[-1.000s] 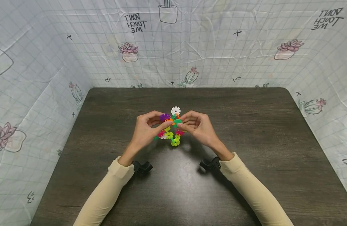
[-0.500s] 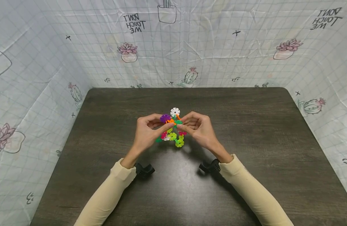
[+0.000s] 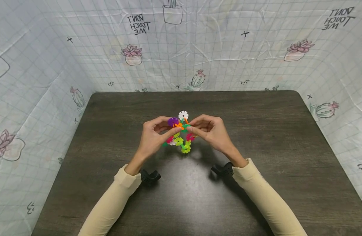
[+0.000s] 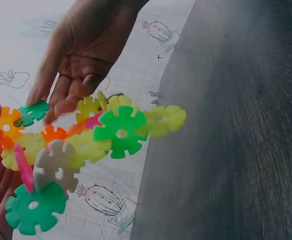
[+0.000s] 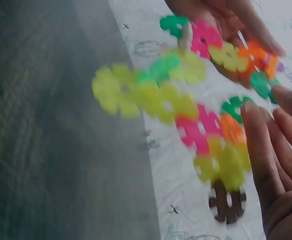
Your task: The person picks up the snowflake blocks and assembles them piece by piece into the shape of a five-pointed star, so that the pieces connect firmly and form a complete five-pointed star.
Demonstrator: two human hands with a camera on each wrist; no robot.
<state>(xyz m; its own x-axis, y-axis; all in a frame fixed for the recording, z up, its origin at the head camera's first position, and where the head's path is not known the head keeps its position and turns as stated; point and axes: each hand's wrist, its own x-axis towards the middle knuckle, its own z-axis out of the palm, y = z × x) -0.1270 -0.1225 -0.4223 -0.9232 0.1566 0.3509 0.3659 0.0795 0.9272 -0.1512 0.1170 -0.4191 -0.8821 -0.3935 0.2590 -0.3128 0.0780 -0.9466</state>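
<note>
Between my two hands is a linked chain of notched plastic snowflake discs, held above the table. My left hand (image 3: 157,134) pinches an orange snowflake disc (image 4: 10,120), with a purple disc (image 3: 173,121) beside its fingers. My right hand (image 3: 214,132) has thumb and fingers on a green snowflake disc (image 5: 262,85) joined to the orange one. A white disc (image 3: 183,115) stands out at the far side. Toward me hang yellow discs (image 3: 178,141), pink ones (image 5: 200,129) and a bright green disc (image 4: 121,132). In the right wrist view a brown disc (image 5: 227,204) shows at the bottom.
The dark wood-grain table (image 3: 266,137) lies below the hands. A white sheet (image 3: 222,49) printed with cacti and writing walls the back and both sides. Black wrist mounts (image 3: 150,177) sit at the cream sleeve cuffs.
Both hands keep hold of the linked discs. The right hand and wrist have shifted slightly right, and the hanging discs have swung a little right, then partly back.
</note>
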